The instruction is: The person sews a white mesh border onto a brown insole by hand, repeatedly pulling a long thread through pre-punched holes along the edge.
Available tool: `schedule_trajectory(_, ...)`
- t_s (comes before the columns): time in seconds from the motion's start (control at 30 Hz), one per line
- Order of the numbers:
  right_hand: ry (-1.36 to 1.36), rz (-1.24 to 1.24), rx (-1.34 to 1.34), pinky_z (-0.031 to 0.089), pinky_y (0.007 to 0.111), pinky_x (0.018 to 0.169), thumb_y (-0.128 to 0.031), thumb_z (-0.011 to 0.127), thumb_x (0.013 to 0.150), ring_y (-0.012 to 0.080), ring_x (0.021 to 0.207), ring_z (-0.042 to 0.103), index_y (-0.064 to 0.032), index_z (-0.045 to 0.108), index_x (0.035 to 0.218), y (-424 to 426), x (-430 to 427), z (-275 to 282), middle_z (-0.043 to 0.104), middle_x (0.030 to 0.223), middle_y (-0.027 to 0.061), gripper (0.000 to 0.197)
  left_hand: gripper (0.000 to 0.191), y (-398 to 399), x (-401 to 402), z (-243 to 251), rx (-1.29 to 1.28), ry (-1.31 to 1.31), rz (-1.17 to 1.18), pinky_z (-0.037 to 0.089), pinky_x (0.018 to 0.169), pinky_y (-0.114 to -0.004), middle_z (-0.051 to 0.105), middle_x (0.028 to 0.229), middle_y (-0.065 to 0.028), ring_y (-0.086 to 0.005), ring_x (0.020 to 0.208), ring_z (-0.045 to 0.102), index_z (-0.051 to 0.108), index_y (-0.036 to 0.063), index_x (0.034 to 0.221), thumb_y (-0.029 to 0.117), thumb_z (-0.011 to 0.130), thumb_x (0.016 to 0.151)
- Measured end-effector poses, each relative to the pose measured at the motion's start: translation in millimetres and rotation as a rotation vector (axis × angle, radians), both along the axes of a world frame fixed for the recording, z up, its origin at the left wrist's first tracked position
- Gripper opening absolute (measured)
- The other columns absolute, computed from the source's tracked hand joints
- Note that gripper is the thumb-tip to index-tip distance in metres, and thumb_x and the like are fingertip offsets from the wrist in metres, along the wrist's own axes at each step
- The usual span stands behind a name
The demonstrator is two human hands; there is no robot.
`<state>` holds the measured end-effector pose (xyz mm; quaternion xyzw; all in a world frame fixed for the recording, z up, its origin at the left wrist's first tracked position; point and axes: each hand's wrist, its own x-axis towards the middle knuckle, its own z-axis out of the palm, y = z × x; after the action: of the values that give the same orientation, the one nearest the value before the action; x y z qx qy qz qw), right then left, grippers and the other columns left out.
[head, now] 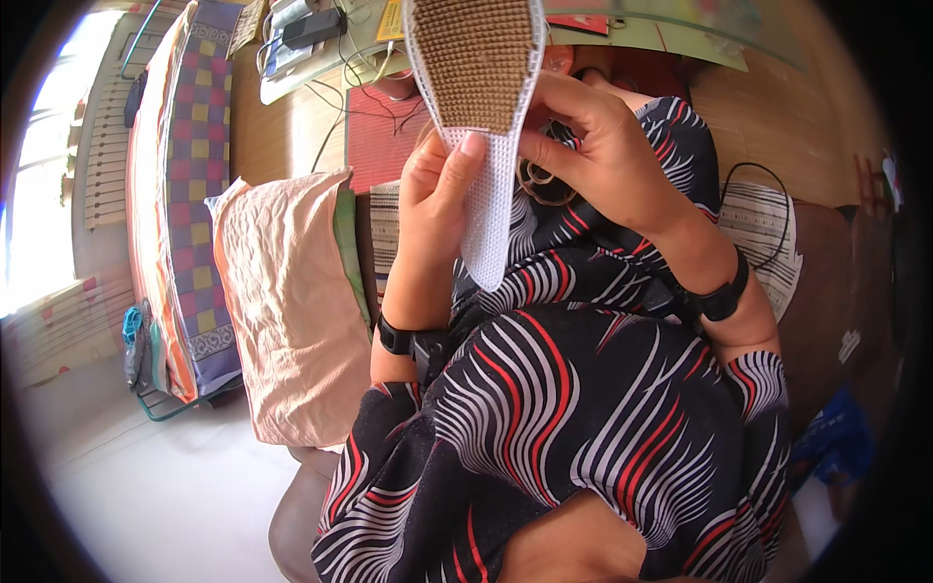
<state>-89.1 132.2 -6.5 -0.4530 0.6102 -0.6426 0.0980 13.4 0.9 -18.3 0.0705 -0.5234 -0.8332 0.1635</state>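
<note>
A sole-shaped piece of white plastic mesh canvas (487,218) is held up in front of my chest. Brown yarn stitching (474,65) covers its wide upper part, which runs out of the top of the view; the narrow lower end is bare mesh. My left hand (437,175) grips it from the left, thumb flat on the front just below the stitched edge, fingers behind. At the right edge is my right hand (598,138), its thumb against the mesh and its fingertips partly hidden. Loops of brown yarn (538,182) hang under my right hand.
A pinkish cloth (291,306) covers a cushion to my left, with a checked bed (200,182) beyond. Ahead, a glass-topped table (692,44) bears a black device (313,28) with trailing cables (335,109). A blue bag (834,437) lies at lower right.
</note>
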Motion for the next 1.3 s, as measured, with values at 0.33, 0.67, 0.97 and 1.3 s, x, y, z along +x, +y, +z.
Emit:
schedule_trajectory(0.33, -0.488, 0.184, -0.137, 0.044, 0.025, 0.089, 0.002, 0.050, 0.086, 0.0120, 0.100, 0.055, 0.0024, 0.045, 0.116, 2.6, -2.7, -6.3, 0.057, 0.107, 0.0074, 0.031, 0.019, -0.7, -1.9, 0.2, -0.153, -0.068, 0.045, 0.043, 0.068, -0.019, 0.062, 0.089, -0.0018, -0.0043, 0.076, 0.054, 0.058, -0.0025, 0.102, 0.012, 0.055, 0.090)
schedule_trajectory(0.67, -0.532, 0.208, -0.123, 0.043, 0.023, 0.089, 0.000, 0.045, 0.088, 0.0111, 0.099, 0.054, 0.0015, 0.044, 0.115, 4.0, -5.5, -9.2, 0.057, 0.104, 0.0062, 0.028, 0.020, 0.1, -2.9, -1.5, -0.211, -0.080, 0.085, 0.043, 0.068, -0.019, 0.062, 0.088, -0.0015, -0.0037, 0.075, 0.053, 0.057, -0.0033, 0.103, 0.012, 0.054, 0.090)
schedule_trajectory(0.97, -0.398, 0.213, -0.006, 0.045, 0.022, 0.082, -0.002, 0.058, 0.086, 0.0084, 0.093, 0.055, -0.0001, 0.056, 0.102, 8.3, -7.2, -16.7, 0.057, 0.099, 0.0018, 0.017, 0.019, 0.1, -1.1, 2.7, -0.189, -0.081, 0.049, 0.044, 0.068, -0.019, 0.062, 0.089, -0.0026, -0.0048, 0.076, 0.054, 0.056, -0.0033, 0.102, 0.011, 0.054, 0.089)
schedule_trajectory(1.3, -0.312, 0.190, 0.035, 0.042, 0.022, 0.080, -0.004, 0.058, 0.086, 0.0076, 0.088, 0.053, 0.0000, 0.061, 0.096, 13.2, -10.7, -26.1, 0.056, 0.091, 0.0012, 0.011, 0.020, -1.4, -0.6, 3.0, -0.165, -0.044, 0.061, 0.044, 0.071, -0.020, 0.063, 0.091, -0.0039, -0.0058, 0.078, 0.056, 0.055, -0.0039, 0.104, 0.011, 0.053, 0.090)
